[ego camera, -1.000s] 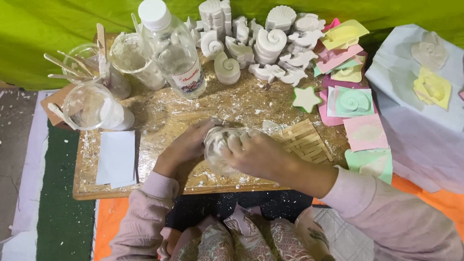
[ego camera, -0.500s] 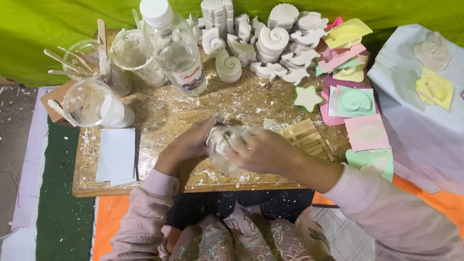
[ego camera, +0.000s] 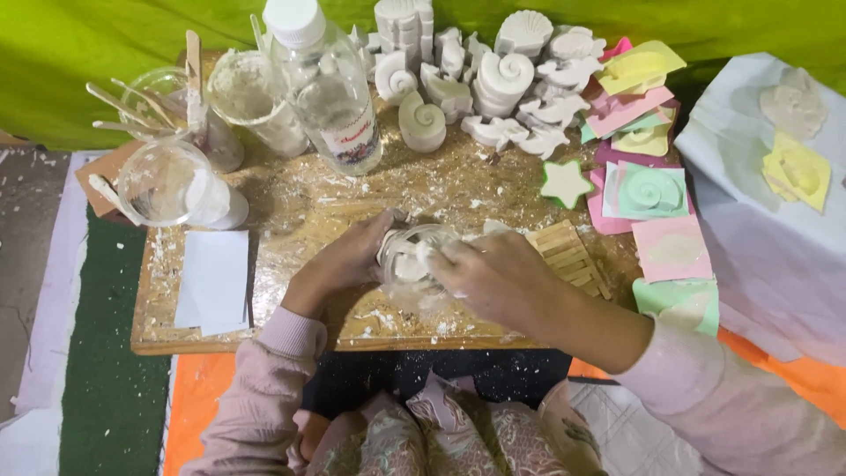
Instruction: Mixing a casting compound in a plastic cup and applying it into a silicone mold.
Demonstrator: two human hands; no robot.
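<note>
Here, the items as they stood on and around the low wooden board (ego camera: 291, 225):

- Left hand (ego camera: 339, 264): at the centre of the frame, fingers wrapped against the left side of a small clear glass jar (ego camera: 414, 257), pressed to it.
- Right hand (ego camera: 498, 278): just right of centre, closed over the jar's right side and top, its fingertips smeared white; the jar was clamped between both hands.
- Small clear glass jar: at the centre of the frame, low over the board's near half, with white paste inside; whether it touched the board could not be told.
- Clear plastic bottle (ego camera: 322, 88) with a white cap: upper centre-left, upright, well apart from the hands.
- Plastic cup (ego camera: 251, 101) caked with white powder: just left of the bottle.
- Glass bowl (ego camera: 167, 181): left of the frame, a stick resting in it.
- White paper sheets (ego camera: 214, 282): lower left of the board, lying flat.
- White plaster shell casts (ego camera: 493, 84): upper centre to upper right, clustered, some stacked.
- Pale green star (ego camera: 564, 182): right of centre, beside coloured moulds.
- Coloured moulds (ego camera: 652, 189), pink, green and yellow: right edge of the board, overlapping.
- Bundle of wooden sticks (ego camera: 568, 256): just right of the right hand.
- Pale cloth (ego camera: 775, 256): far right, bearing a yellow mould.
</note>
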